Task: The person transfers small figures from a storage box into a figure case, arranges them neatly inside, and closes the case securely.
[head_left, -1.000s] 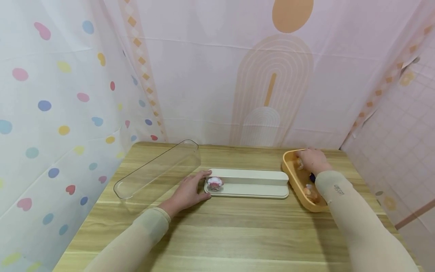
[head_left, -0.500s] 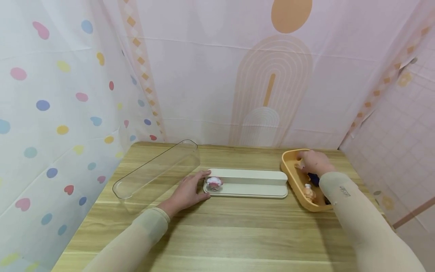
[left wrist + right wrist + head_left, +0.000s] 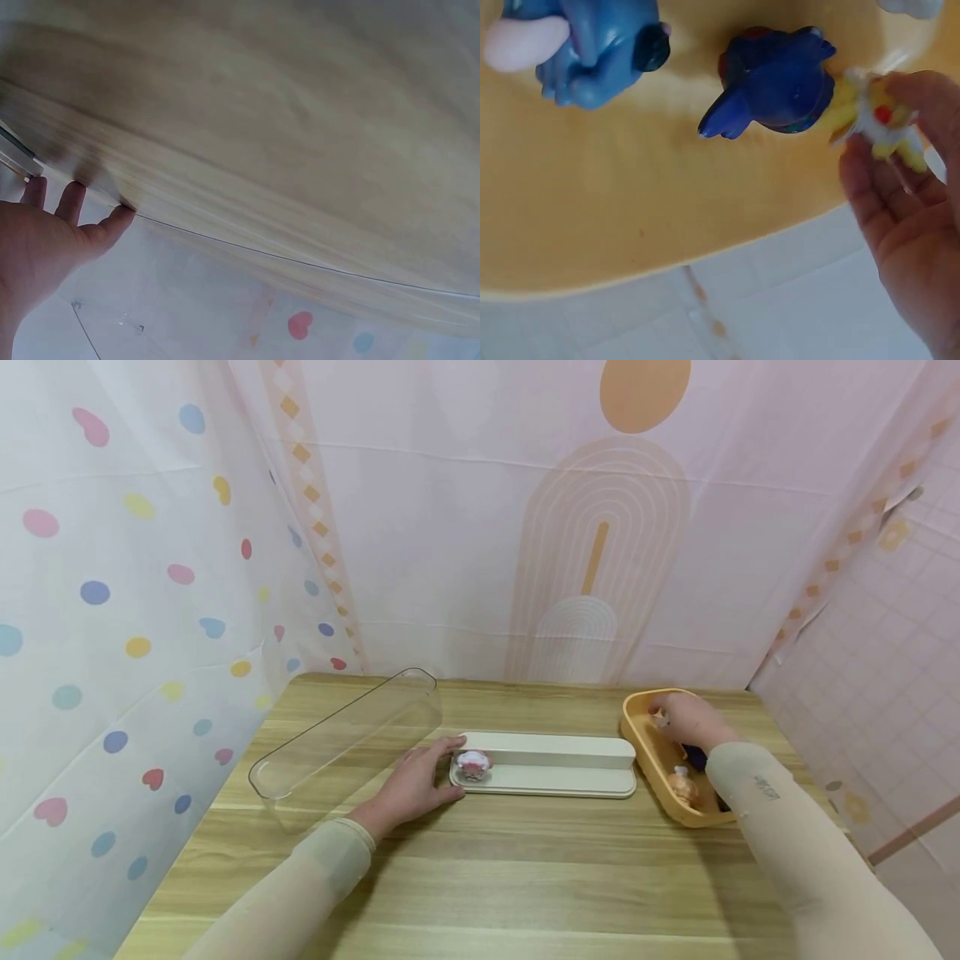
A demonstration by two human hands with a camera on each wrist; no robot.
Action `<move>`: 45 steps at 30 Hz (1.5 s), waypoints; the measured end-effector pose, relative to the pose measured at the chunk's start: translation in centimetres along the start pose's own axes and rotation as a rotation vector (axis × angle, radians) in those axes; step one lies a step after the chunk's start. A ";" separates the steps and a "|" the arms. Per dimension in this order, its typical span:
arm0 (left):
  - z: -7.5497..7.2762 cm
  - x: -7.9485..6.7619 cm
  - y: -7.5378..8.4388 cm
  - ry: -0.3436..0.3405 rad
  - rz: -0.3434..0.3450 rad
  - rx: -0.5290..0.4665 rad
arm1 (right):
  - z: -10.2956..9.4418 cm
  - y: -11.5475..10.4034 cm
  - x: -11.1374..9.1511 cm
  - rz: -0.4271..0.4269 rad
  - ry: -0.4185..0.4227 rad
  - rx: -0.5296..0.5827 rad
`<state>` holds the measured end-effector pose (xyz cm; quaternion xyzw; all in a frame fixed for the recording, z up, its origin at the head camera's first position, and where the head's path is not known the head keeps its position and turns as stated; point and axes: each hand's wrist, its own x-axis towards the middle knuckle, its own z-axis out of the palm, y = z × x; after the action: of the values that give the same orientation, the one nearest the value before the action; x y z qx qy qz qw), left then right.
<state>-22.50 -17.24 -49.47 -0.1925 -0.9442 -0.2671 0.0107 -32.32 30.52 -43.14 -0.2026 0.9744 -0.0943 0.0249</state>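
My left hand (image 3: pixel 412 785) spans the left end of a long cream stepped base (image 3: pixel 555 777), with thumb and forefinger holding opposite edges. On that end of the base, beside the fingertips, stands a small pink-and-white figurine (image 3: pixel 474 765). At the right, my right hand (image 3: pixel 692 720) reaches inside an orange-yellow tray (image 3: pixel 660 789). The right wrist view shows it pinching a small yellow figurine (image 3: pixel 885 116) with white and red details. Next to this lies a dark blue figurine (image 3: pixel 784 82), and farther off a lighter blue one (image 3: pixel 604 49).
A clear plastic cover (image 3: pixel 348 743) lies at an angle on the wooden table (image 3: pixel 525 877), left of the base. An orange-tan figurine (image 3: pixel 682 787) sits in the near part of the tray. Patterned curtains (image 3: pixel 450 543) hang behind and at both sides.
My right hand has shifted slightly within the tray, uncovering more of the dark blue figurine. The left hand, base and pink-and-white figurine stay in place.
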 end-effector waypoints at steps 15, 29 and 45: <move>0.2 0.0 -0.1 0.014 0.012 0.021 | -0.6 0.2 -0.7 0.033 -0.058 0.144; 0.3 0.0 -0.4 0.010 0.010 0.011 | -0.7 -0.1 -0.5 -0.005 -0.086 0.067; 0.2 0.0 -0.3 0.003 0.002 0.004 | -2.1 0.2 -1.5 0.047 -0.027 0.254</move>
<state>-22.63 -17.37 -49.80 -0.1932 -0.9445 -0.2654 0.0128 -31.19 31.62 -41.13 -0.1764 0.9586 -0.2136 0.0659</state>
